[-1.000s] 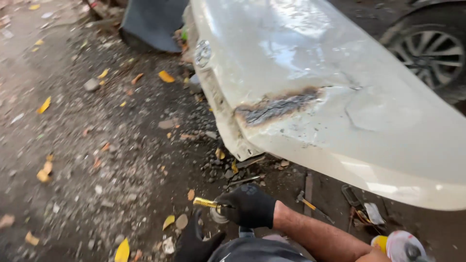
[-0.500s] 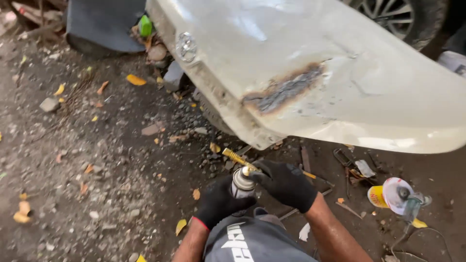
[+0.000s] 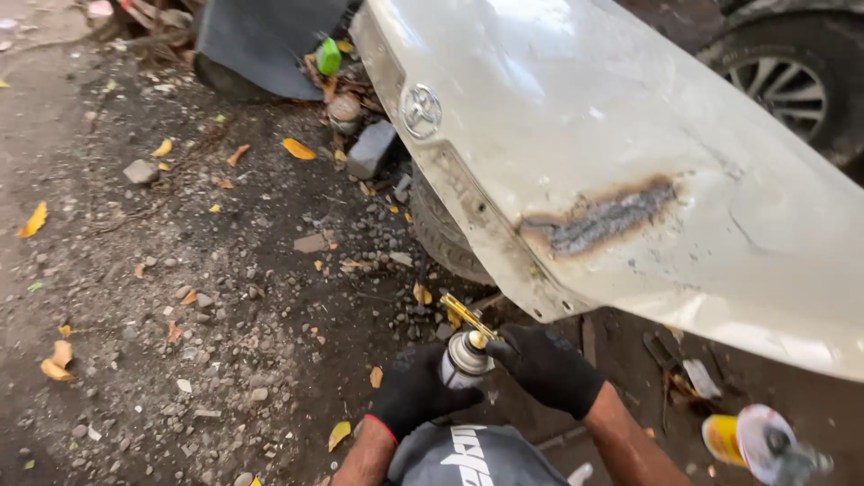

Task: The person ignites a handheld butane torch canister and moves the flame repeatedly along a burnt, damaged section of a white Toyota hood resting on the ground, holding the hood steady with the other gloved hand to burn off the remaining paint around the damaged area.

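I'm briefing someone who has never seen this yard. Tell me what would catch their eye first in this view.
First the big white car body panel filling the upper right, with a dark scorched patch ringed in brown near its lower edge. Below it, at bottom centre, two black-gloved hands hold a small gas canister with a brass torch nozzle: the left hand around the can, the right hand at its top. Yellow leaves dot the gravel ground.

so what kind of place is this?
Likely an outdoor car body repair yard. A detached white car body panel with a scorched patch lies over littered dirt ground, a car wheel stands behind, and gloved hands hold a gas torch canister.
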